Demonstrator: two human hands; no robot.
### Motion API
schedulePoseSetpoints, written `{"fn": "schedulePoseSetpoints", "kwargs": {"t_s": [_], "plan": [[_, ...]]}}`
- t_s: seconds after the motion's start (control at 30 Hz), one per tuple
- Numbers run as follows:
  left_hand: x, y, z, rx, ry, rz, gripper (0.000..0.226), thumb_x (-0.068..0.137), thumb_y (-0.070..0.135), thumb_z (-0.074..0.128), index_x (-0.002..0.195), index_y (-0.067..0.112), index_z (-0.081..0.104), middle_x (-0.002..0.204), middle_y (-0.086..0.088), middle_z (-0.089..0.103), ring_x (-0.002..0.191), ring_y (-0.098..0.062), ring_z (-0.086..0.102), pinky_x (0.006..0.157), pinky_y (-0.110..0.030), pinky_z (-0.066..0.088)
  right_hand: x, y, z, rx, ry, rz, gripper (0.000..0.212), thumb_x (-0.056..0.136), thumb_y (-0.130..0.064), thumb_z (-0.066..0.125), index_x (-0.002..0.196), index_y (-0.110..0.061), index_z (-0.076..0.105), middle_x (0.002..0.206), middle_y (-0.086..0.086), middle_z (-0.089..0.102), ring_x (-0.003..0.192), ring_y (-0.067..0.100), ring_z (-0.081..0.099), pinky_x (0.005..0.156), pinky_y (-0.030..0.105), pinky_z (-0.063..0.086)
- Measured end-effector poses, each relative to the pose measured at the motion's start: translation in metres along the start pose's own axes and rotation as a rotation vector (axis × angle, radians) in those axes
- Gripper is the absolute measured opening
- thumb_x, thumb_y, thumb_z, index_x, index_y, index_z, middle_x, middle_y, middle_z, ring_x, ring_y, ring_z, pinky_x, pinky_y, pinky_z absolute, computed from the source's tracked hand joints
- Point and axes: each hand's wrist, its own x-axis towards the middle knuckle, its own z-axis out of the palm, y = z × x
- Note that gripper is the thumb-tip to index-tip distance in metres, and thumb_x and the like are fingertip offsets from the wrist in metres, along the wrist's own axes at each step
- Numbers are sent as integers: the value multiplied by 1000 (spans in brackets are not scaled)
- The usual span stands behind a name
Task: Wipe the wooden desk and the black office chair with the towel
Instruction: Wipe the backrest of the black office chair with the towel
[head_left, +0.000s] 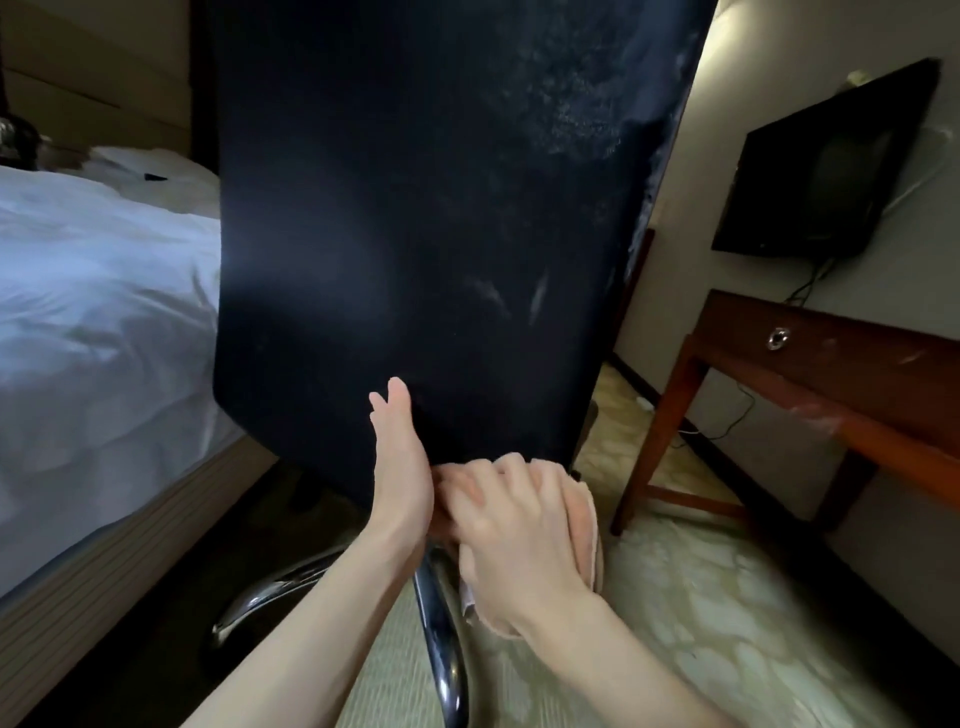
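Note:
The back of the black office chair (415, 208) fills the middle of the head view, with pale scuffs near its upper right edge. My left hand (400, 467) rests flat against the chair back's lower edge, fingers straight and holding nothing. My right hand (514, 530) is closed on a bunched pinkish towel (584, 525), pressing it at the bottom of the chair back. Chrome chair legs (441, 649) curve out below my wrists. The wooden desk (831, 374) stands at the right against the wall.
A bed with white linen (93, 312) lies close on the left. A black television (821, 161) hangs on the right wall above the desk, with cables trailing down. Patterned carpet (701, 623) covers the floor between chair and desk.

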Motion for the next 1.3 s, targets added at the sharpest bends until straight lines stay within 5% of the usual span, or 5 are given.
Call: {"fn": "schedulePoseSetpoints", "kwargs": {"t_s": [0.27,0.53,0.77,1.03,1.3], "plan": [[-15,18,29,155,107,21,63,107,58,22,164,33,12,172,12,5,158,-11,5,124,-38,5,121,73,-124,-244,562,46,41,71,-14,58,108,-25,72,115,7,66,100,36,58,86,46,33],[-15,6,31,345,132,75,52,112,39,15,164,36,14,172,10,3,158,-21,7,126,-43,7,108,81,-89,-134,408,168,35,76,-29,52,107,-22,68,109,11,58,92,36,51,76,47,37],[-24,4,27,170,126,-4,101,69,89,19,158,43,33,164,19,32,151,-12,30,127,-45,18,-15,41,-1,-6,-64,-54,34,69,-27,70,103,-29,64,93,0,53,79,28,52,68,41,43],[-29,9,35,234,111,-15,60,107,60,20,162,38,21,170,13,18,156,-19,20,127,-44,12,92,114,-120,-180,465,48,52,68,-20,63,119,-23,69,119,13,63,101,38,56,82,48,39],[-24,3,30,259,72,25,57,107,55,22,163,42,16,170,15,17,156,-15,21,126,-42,15,105,115,-99,-132,486,222,43,79,-24,53,120,-22,65,117,9,59,101,34,52,83,46,41]]}}
